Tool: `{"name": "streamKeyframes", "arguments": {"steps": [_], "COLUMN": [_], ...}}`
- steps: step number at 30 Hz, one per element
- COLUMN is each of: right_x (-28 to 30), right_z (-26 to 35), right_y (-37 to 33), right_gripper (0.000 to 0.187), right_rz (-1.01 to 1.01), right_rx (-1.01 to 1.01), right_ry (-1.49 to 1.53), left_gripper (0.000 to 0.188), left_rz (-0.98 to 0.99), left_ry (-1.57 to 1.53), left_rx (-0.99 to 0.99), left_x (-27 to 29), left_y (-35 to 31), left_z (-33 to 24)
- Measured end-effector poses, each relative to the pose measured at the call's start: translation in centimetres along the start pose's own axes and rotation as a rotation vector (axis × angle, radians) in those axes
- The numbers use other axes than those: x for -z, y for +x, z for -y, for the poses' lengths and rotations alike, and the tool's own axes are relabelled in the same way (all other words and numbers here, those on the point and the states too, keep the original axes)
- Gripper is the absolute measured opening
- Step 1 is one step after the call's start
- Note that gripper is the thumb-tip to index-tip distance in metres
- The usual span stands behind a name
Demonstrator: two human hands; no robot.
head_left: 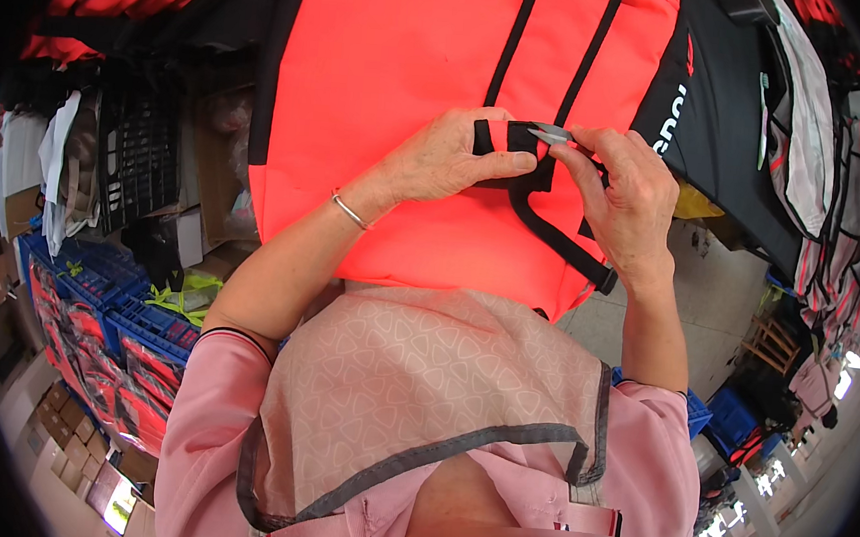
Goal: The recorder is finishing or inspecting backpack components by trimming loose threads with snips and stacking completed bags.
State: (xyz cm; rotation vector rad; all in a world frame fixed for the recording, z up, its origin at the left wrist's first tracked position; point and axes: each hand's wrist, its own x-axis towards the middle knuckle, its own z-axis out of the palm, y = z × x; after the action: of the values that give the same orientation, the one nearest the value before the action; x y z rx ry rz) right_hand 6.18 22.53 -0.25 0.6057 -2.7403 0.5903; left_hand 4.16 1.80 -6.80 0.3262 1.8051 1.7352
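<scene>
A large bright orange-red bag [385, 56] with black straps lies spread in front of me. My left hand [442, 162] pinches a folded black-and-red strap end [524, 140] near the bag's lower part, thumb on top. In my right hand [633, 195] is a small pointed metal tool that looks like thread snips [551, 135]. Its tips lie against the strap end, close to my left fingertips. My right fingers hide the tool's rear part. A loose black webbing strap [552, 239] curves down from there to a buckle [605, 279] at the bag's lower right edge.
The bag lies on a dark surface [733, 140] reaching to the right. At left stand blue crates [81, 274] with wrapped red goods and a black plastic crate [136, 163]. Grey pieces with dark edging [804, 125] hang at right. A wooden stool [772, 340] stands on the floor.
</scene>
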Motion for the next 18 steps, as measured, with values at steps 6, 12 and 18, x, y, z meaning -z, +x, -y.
{"name": "streamKeyframes", "arguments": {"steps": [6, 12, 18], "right_x": [0.3, 0.1, 2.2], "right_z": [-0.3, -0.7, 0.1], "right_y": [-0.3, -1.4, -1.9], "right_gripper": [0.017, 0.03, 0.022], "right_rz": [0.061, 0.013, 0.179], "right_rx": [-0.308, -0.615, -0.569], "right_ry": [0.311, 0.794, 0.613], "left_gripper": [0.033, 0.029, 0.027], "left_rz": [-0.041, -0.021, -0.185], "left_ry": [-0.104, -0.091, 0.316], "left_rx": [-0.001, -0.079, -0.359], "left_x": [-0.7, -1.0, -1.7], "left_y": [-0.1, -0.2, -0.9], "left_z": [0.9, 0.6, 0.5]}}
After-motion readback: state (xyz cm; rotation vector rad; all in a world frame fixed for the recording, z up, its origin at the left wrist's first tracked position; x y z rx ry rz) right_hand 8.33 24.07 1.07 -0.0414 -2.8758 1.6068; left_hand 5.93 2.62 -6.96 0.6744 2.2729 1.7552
